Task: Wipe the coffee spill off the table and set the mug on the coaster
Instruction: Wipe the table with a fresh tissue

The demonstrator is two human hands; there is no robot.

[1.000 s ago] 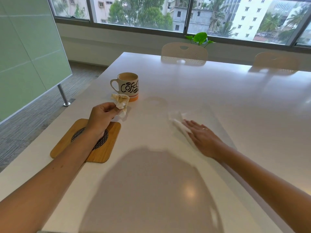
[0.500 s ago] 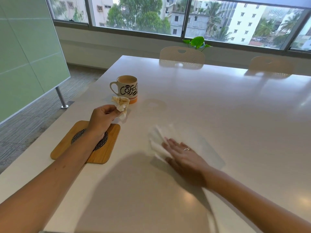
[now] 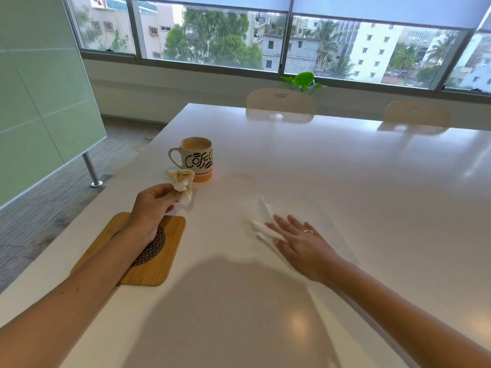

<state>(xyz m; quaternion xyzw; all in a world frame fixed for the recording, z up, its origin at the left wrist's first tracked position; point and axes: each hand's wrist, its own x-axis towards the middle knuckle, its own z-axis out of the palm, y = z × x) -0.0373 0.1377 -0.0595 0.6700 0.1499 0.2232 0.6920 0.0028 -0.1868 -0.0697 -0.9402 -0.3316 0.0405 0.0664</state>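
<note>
Wiping is the step in hand: the right hand (image 3: 300,243) lies flat, fingers spread, pressing a white tissue (image 3: 261,221) to the white table (image 3: 345,181), right of the mug (image 3: 198,158). The left hand (image 3: 152,205) pinches a coffee-stained tissue (image 3: 183,181) just in front of the mug, its wrist over the wooden coaster (image 3: 156,266). The full mug stands off the coaster, beyond it. Next, likely, a freed hand must lift it level. Beyond the mug, chairs (image 3: 280,104) and windows (image 3: 212,38).

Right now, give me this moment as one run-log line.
phase: wiping | right hand: flat on white tissue | left hand: pinching stained tissue | mug: on table, off coaster
</note>
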